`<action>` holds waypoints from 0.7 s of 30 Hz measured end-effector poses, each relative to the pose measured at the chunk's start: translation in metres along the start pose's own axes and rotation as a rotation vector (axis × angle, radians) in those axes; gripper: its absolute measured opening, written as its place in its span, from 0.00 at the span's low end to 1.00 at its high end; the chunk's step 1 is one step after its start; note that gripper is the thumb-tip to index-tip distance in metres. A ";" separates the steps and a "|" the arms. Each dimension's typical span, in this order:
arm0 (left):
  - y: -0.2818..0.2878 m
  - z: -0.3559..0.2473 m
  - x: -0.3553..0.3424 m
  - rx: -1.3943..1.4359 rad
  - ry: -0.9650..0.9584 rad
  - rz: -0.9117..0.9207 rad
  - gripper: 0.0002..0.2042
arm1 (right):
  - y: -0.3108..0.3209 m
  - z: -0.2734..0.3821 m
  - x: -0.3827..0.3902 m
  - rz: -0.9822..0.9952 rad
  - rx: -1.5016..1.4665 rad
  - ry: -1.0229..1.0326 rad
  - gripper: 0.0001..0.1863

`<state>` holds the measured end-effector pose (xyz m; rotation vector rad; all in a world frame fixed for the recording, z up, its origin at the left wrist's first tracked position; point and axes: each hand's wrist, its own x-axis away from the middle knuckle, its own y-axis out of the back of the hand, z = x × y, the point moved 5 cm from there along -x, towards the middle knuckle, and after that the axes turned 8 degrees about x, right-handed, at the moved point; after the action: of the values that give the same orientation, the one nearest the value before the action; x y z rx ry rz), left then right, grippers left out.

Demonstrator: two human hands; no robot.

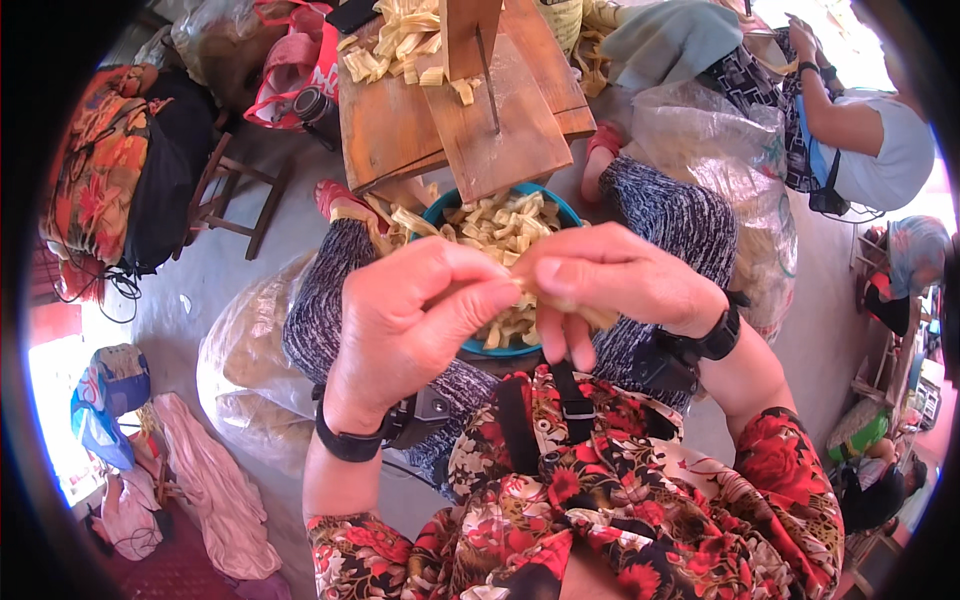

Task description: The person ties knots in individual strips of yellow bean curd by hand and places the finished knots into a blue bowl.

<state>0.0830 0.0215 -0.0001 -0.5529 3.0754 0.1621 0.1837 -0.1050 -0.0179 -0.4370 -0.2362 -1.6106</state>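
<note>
Held strip: we see one pale yellow, narrow strip (597, 316) between the two hands, partly hidden by fingers.
Left hand: the left hand (405, 312) pinches thumb to forefinger at its left end.
Right hand: the right hand (632, 282) grips it, thumb uppermost.
Tub: below the hands we see a round teal plastic tub (570, 212) of pale yellow pieces (505, 222).
Bench: a brown wooden bench (385, 140) stands beyond.

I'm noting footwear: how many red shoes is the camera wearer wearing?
2: the left shoe, left of the blue tub, and the right shoe, beyond it to the right.
</note>
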 end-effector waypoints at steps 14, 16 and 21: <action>0.023 0.036 -0.086 -0.245 0.133 -0.311 0.09 | 0.082 0.016 -0.052 -0.865 0.785 0.435 0.09; 0.022 0.038 -0.099 -0.443 0.003 -0.366 0.11 | 0.083 0.022 -0.054 -1.017 0.961 0.504 0.09; 0.042 0.045 -0.085 -0.345 0.079 -0.401 0.11 | 0.083 0.025 -0.045 -1.015 1.025 0.376 0.14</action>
<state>0.1473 0.0948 -0.0384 -1.1971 2.9393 0.6809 0.2713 -0.0614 -0.0233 0.9131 -1.0383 -2.2015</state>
